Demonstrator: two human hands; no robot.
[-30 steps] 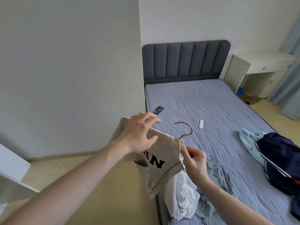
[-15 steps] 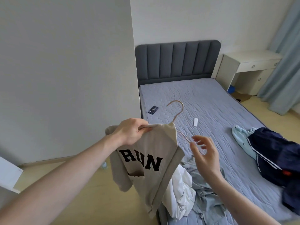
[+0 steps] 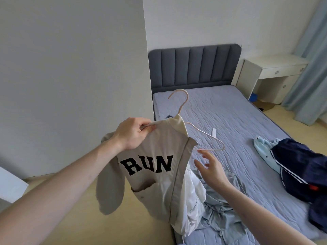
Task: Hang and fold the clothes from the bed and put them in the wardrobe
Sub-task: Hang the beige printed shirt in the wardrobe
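Note:
A beige T-shirt (image 3: 155, 174) printed "RUN" hangs in the air over the bed's near left corner, half on a thin pink hanger (image 3: 205, 137). My left hand (image 3: 134, 133) pinches the shirt's left shoulder and holds it up. The hanger's right arm sticks out bare past the shirt's collar, its hook pointing up. My right hand (image 3: 210, 167) hovers open just below that bare arm, fingers spread, touching nothing. On the bed (image 3: 221, 110) lie a white garment (image 3: 191, 200), a pale grey-blue garment (image 3: 221, 211), a dark navy garment (image 3: 300, 167) and a light blue one (image 3: 261, 149).
A grey wall panel (image 3: 70, 76) stands close on the left. A padded grey headboard (image 3: 194, 66) and a white desk (image 3: 272, 68) stand at the back, with a curtain (image 3: 311, 68) to the right. A small white object (image 3: 214, 132) lies mid-bed. A white board edge (image 3: 10, 186) shows at far left.
My right hand let go of the shirt by the hanger's neck and opened. My left hand raised the shirt, so the hanger's right arm now shows bare.

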